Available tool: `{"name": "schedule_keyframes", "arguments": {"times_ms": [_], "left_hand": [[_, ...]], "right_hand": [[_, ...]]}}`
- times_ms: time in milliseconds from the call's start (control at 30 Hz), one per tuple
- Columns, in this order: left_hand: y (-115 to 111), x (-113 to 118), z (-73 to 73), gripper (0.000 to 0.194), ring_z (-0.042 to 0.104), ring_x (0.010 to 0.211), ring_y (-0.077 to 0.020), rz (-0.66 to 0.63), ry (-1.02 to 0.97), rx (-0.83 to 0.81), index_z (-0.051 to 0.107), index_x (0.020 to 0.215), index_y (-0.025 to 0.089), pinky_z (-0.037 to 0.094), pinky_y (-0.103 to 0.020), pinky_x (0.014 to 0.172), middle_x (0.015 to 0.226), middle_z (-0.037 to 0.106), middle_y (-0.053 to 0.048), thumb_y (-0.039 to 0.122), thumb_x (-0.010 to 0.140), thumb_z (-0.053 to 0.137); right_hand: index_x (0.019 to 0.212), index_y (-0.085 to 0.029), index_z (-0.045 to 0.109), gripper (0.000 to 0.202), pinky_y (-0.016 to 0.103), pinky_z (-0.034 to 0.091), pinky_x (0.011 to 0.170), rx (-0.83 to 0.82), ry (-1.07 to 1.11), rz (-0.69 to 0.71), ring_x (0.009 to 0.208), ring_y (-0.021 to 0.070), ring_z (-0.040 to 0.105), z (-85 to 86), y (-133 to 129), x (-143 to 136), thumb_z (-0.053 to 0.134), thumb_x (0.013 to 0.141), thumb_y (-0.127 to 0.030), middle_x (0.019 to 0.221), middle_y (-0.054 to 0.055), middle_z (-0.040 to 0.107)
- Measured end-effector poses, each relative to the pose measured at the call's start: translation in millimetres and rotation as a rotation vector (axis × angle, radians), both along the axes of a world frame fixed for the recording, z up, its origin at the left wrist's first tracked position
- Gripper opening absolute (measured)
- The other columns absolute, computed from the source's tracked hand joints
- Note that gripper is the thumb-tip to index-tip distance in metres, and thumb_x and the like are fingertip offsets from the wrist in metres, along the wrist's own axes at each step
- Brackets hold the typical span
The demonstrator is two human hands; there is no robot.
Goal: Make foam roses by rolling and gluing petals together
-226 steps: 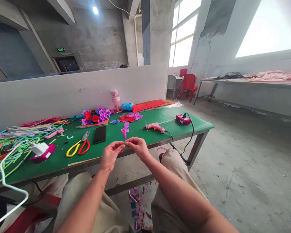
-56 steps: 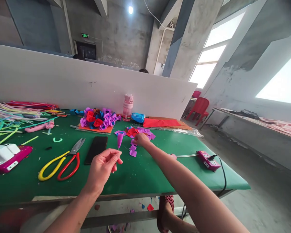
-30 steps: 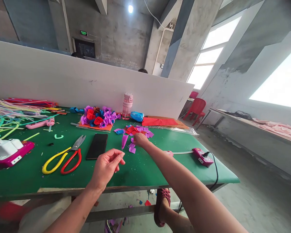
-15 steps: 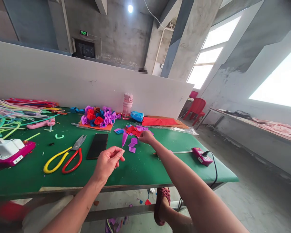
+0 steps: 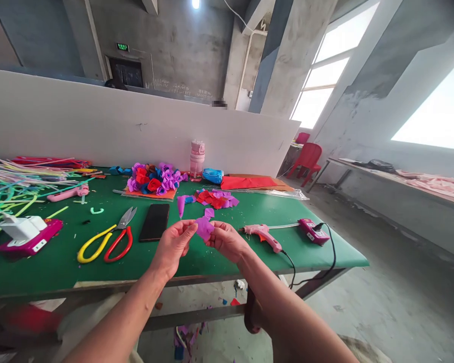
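Note:
A purple paper petal [image 5: 204, 228] is held between my two hands over the near part of the green table. My left hand [image 5: 177, 243] pinches its left edge, and my right hand [image 5: 227, 241] grips the right edge. Just beyond lies another purple piece [image 5: 209, 213]. Farther back is a pile of red and purple petals [image 5: 216, 198], with a purple cone-shaped piece [image 5: 180, 205] to its left. A pink glue gun [image 5: 264, 234] rests to the right of my right hand.
Scissors [image 5: 111, 234] and a black phone [image 5: 154, 222] lie left of my hands. Behind are finished paper flowers [image 5: 155, 179], a pink bottle [image 5: 197, 160] and red paper [image 5: 248, 182]. Power strips sit at left [image 5: 30, 239] and right [image 5: 313, 231], the right one with a cable.
My right hand has come back from the petal pile toward my left hand. A purple petal is now between them, and the glue gun has come into view. The view has shifted slightly.

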State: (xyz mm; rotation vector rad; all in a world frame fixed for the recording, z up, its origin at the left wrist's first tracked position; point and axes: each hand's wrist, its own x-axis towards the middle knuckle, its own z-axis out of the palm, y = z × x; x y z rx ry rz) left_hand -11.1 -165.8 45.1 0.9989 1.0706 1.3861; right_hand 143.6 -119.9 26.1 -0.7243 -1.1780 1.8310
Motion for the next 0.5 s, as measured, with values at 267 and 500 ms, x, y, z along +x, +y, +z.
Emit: {"name": "schedule_keyframes", "arguments": {"times_ms": [267,500], "left_hand": [[-1.7,9.1,-3.8,0.033,0.025,0.038,-0.003,0.02,0.185,-0.008,0.062,0.067,0.014,0.016,-0.021,0.037,0.05,0.047,0.006,0.044,0.059,0.075],[4.7,11.3,-11.6,0.034,0.024,0.038,-0.0029,-0.012,0.225,-0.043,0.061,0.07,0.014,0.014,-0.019,0.038,0.046,0.041,0.008,0.043,0.06,0.074]], "right_hand": [[0.077,-0.015,0.058,0.041,0.022,0.047,0.056,-0.027,-0.05,-0.069,0.052,0.0086,0.057,-7.2,-14.8,-0.6,0.073,0.065,-0.052,0.061,-0.001,0.062],[0.075,-0.018,0.056,0.04,0.027,0.047,0.053,0.144,-0.307,-0.163,0.051,0.0131,0.057,0.3,-33.3,19.6,0.069,0.066,-0.055,0.061,0.0,0.064]]}}
